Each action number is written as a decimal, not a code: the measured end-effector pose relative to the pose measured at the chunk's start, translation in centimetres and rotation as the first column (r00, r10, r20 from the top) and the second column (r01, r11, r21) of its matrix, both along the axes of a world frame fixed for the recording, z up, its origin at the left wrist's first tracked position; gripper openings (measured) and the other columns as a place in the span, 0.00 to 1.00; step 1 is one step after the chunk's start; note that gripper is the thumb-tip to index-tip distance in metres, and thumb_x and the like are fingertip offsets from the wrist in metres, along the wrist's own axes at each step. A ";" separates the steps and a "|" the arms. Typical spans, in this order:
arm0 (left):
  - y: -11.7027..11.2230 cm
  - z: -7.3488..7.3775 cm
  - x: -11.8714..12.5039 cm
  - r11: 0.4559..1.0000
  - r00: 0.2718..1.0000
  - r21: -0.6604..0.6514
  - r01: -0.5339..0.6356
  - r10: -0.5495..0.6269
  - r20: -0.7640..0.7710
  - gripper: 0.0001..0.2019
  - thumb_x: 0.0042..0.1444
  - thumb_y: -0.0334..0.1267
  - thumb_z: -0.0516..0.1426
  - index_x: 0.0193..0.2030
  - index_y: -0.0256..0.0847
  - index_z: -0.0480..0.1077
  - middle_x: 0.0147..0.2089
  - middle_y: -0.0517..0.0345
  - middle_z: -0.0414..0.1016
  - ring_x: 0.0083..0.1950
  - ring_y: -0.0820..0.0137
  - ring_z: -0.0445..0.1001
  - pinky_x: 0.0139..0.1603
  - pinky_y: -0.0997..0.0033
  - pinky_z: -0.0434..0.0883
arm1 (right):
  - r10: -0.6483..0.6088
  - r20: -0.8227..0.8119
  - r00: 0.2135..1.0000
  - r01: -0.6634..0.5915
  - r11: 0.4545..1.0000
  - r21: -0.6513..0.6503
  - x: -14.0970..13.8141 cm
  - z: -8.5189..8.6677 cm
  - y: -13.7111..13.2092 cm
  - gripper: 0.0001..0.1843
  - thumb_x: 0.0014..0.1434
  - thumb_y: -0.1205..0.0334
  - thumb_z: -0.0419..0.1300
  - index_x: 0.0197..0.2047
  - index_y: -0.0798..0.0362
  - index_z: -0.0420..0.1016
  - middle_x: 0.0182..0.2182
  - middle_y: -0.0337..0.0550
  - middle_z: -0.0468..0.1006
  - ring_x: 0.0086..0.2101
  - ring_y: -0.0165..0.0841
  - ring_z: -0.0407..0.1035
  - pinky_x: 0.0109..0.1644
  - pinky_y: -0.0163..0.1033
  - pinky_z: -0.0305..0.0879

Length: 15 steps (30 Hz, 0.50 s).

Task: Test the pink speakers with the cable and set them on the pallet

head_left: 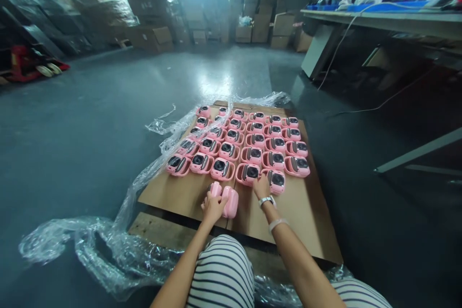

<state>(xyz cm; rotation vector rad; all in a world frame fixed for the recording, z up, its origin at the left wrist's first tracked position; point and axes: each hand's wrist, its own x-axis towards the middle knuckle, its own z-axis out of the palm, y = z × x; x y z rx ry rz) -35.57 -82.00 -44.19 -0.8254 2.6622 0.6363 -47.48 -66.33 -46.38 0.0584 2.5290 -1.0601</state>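
Note:
Rows of small pink camera-like devices point(233, 135), each with a dark round lens-like face and a looped pink handle, lie on a sheet of brown cardboard point(173, 198). My left hand point(214, 207) is closed around a pink device point(231, 202) at the near edge of the rows; pink casing shows on both sides of its fingers, and I cannot tell if that is one piece or two. To the right, my right hand point(262, 186) has its fingers closed at the handle side of another pink device point(277, 182) in the nearest row. Its fingertips are partly hidden.
Clear plastic wrap point(144, 178) trails over the left devices and around the wooden pallet point(159, 231). A cluttered workbench point(382, 17) with a hanging cable stands at right. Cardboard boxes point(151, 38) line the back, and a red pallet jack point(25, 65) sits at far left.

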 end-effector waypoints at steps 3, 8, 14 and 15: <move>0.2 -0.5 0.0 1.000 1.000 -0.021 0.003 -0.004 -0.017 0.19 0.59 0.51 0.49 0.36 0.42 0.77 0.52 0.44 0.62 0.54 0.56 0.66 0.54 0.55 0.62 | 0.024 -0.022 0.999 -0.019 0.979 0.203 -0.2 -0.5 1.5 0.29 0.57 0.73 0.47 0.62 0.64 0.50 0.55 0.68 0.61 0.51 0.49 0.65 0.50 0.51 0.60; 0.0 -1.3 -0.1 0.996 1.000 -0.093 0.007 -0.009 -0.026 0.18 0.57 0.51 0.51 0.33 0.41 0.75 0.50 0.46 0.63 0.53 0.57 0.66 0.51 0.57 0.63 | 0.259 0.053 0.964 -0.262 0.908 0.327 2.8 -1.7 4.5 0.31 0.54 0.72 0.54 0.61 0.62 0.55 0.52 0.62 0.68 0.46 0.44 0.69 0.47 0.48 0.63; -1.0 -0.6 0.6 0.984 0.997 -0.164 0.069 -0.063 0.038 0.12 0.56 0.46 0.55 0.33 0.40 0.73 0.45 0.48 0.65 0.48 0.61 0.69 0.44 0.61 0.67 | 0.461 0.007 0.887 -0.448 0.858 0.250 -1.4 2.6 12.8 0.08 0.50 0.60 0.62 0.35 0.53 0.77 0.32 0.45 0.77 0.34 0.36 0.69 0.38 0.36 0.60; -0.8 -0.1 0.1 0.981 0.996 -0.175 0.083 -0.077 0.039 0.13 0.57 0.46 0.54 0.35 0.39 0.72 0.45 0.47 0.66 0.46 0.61 0.69 0.43 0.61 0.68 | 0.457 -0.020 0.889 -0.440 0.866 0.238 -2.2 4.0 14.4 0.09 0.53 0.57 0.60 0.30 0.53 0.77 0.28 0.43 0.76 0.30 0.33 0.68 0.35 0.34 0.58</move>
